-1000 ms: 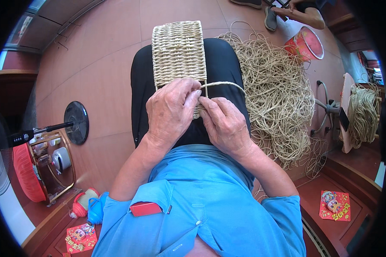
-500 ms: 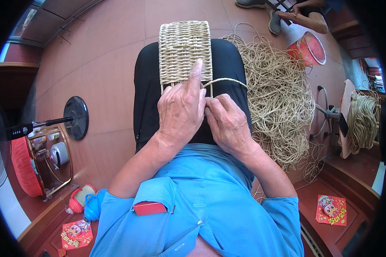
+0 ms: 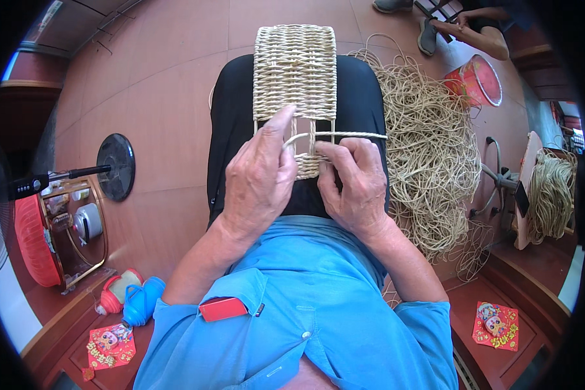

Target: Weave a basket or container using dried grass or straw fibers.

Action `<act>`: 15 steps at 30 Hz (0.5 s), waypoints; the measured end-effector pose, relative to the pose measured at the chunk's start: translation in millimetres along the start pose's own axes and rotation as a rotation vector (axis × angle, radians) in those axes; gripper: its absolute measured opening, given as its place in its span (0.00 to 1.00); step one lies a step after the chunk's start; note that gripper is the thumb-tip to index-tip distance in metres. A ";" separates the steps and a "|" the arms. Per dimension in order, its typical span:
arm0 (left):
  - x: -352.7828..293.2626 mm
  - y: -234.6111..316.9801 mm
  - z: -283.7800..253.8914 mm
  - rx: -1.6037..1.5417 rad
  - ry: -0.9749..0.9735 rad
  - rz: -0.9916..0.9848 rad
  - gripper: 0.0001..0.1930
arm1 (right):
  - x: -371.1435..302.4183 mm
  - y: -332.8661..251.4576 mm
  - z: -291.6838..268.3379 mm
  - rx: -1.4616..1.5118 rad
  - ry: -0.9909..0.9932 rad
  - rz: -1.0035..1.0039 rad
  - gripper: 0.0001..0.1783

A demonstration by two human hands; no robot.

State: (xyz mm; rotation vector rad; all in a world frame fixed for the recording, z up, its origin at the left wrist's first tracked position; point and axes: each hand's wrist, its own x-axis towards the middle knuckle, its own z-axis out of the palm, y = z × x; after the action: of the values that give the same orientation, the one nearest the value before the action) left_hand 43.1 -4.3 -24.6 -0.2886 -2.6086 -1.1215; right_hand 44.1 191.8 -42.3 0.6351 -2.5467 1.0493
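Note:
A pale woven strip (image 3: 295, 71) of twisted straw-like cord lies lengthwise over my dark-trousered lap. Below its dense upper part is a gap crossed by bare upright strands, then a short woven band (image 3: 307, 168). A cord (image 3: 357, 134) runs across this gap from the right, threading among the uprights and curving to my left hand. My left hand (image 3: 260, 172) is closed on that cord's left part, index finger stretched up along the strip's left side. My right hand (image 3: 354, 179) grips the right side of the lower band with thumb and bent index finger. My palms hide some of the lower band.
A big tangled heap of cord (image 3: 422, 156) spreads on the floor to my right, by a red bucket (image 3: 476, 81). More cord (image 3: 549, 195) hangs at far right. A round black stand base (image 3: 116, 172) is at left. Another person's legs (image 3: 468, 36) show at upper right.
My hands have moved apart, baring the gap and the lower band. The cord now lies straighter across the uprights, its left part at my left hand. The view has shifted slightly.

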 end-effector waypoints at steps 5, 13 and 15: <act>0.8 -13.0 -25.1 0.050 0.003 -0.060 0.27 | 4.6 -7.7 3.6 -0.084 -0.083 -0.173 0.31; 51.9 -35.5 -50.3 0.080 0.075 -0.158 0.07 | 2.6 -22.2 10.4 -0.232 -0.142 -0.179 0.26; 63.2 -32.0 -45.5 -0.307 0.011 -0.322 0.09 | 3.3 -25.2 10.6 -0.267 -0.184 -0.170 0.27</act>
State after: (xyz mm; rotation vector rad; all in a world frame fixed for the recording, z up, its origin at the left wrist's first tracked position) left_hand -17.4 -54.9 5.0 0.0819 -2.5267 -1.6287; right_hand 52.9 167.3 -33.4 0.8878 -2.6654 0.6050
